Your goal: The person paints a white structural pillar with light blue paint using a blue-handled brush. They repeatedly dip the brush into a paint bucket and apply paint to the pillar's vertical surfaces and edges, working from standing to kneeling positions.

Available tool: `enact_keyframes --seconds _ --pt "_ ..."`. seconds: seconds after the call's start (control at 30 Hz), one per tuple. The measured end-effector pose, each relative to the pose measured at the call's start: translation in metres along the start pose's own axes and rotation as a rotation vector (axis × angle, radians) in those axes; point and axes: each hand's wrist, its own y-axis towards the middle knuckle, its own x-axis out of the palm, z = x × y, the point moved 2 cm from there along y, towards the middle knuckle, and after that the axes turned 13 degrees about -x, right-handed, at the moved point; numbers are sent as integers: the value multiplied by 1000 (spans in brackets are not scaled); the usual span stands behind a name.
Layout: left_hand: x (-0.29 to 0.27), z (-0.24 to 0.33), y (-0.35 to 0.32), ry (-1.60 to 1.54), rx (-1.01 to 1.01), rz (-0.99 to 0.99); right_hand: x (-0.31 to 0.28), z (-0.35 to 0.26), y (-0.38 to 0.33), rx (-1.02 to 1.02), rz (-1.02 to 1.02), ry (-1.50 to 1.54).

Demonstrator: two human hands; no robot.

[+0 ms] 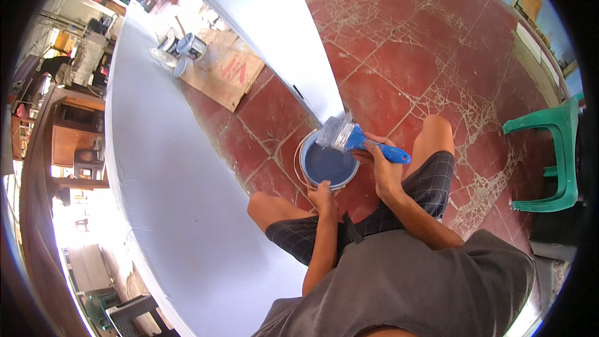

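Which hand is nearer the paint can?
Left. The left hand grips the paint can at its near rim; the right hand holds a brush just beside its right rim.

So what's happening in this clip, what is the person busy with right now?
A person squats on a cracked red tiled floor beside a long pale painted wall ledge. The right hand grips a wide blue-handled paintbrush, its bristles held over the far rim of a round open tin of blue-grey paint. The left hand steadies the tin's near rim. More tins sit on flattened brown cardboard further along, and a green plastic chair stands to the right.
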Motion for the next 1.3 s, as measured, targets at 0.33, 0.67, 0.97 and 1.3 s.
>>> enact_keyframes --seconds 0.33,0.67,0.97,1.3 --pt "-41 -32 64 106 70 311 155 -186 47 -708 -239 337" --pt "-73 -48 97 68 10 422 101 -82 33 -263 -112 249" --pt "-49 -38 77 -50 -52 340 137 -154 49 -337 -128 274" --pt "-23 -23 42 -53 -168 341 236 -341 33 -937 -430 435"
